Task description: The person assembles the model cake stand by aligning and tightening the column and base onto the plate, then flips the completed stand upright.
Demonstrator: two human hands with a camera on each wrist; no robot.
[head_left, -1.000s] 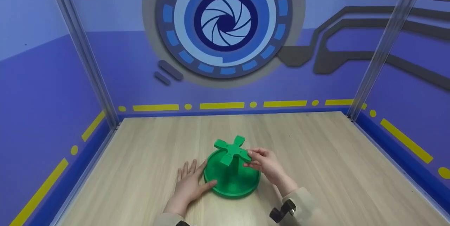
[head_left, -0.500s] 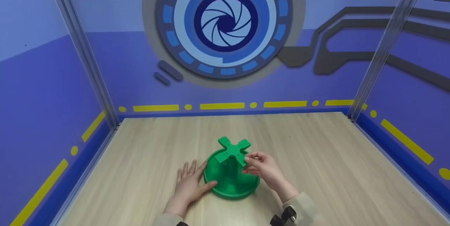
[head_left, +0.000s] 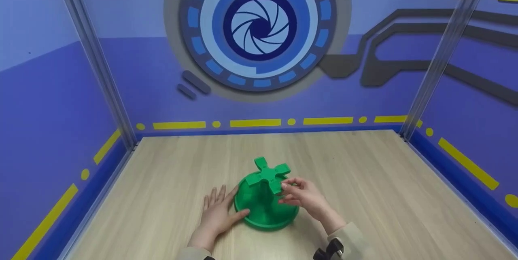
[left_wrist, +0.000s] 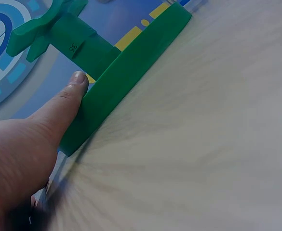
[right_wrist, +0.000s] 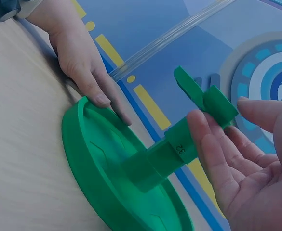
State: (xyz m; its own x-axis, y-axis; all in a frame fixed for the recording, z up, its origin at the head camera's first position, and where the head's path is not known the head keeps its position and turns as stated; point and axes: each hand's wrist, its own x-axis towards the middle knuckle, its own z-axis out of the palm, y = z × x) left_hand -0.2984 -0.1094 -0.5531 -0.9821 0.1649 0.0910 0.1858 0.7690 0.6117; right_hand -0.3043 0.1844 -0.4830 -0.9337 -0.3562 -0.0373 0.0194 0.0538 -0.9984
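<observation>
A round green tray [head_left: 268,226] with a raised rim lies on the table. From its middle rises a green post [right_wrist: 162,156], marked 32 in the right wrist view and 35 in the left. A green cross-shaped top [head_left: 267,174] with blunt arms caps the post. My left hand [head_left: 218,214] rests beside the tray, fingers straight and spread on the table, thumb [left_wrist: 66,98] over the rim. With thumb and fingers, my right hand [head_left: 306,197] pinches the near-right arm of the cross, its other fingers close to the post in the right wrist view.
The light wooden table [head_left: 384,195] is enclosed by blue printed walls [head_left: 162,78] at the back and sides. Clear vertical strips [head_left: 435,62] stand at the back corners.
The cross-shaped top has turned clockwise as seen from above, and my right hand has moved slightly toward me with the arm it pinches. The left hand and tray have stayed in place.
</observation>
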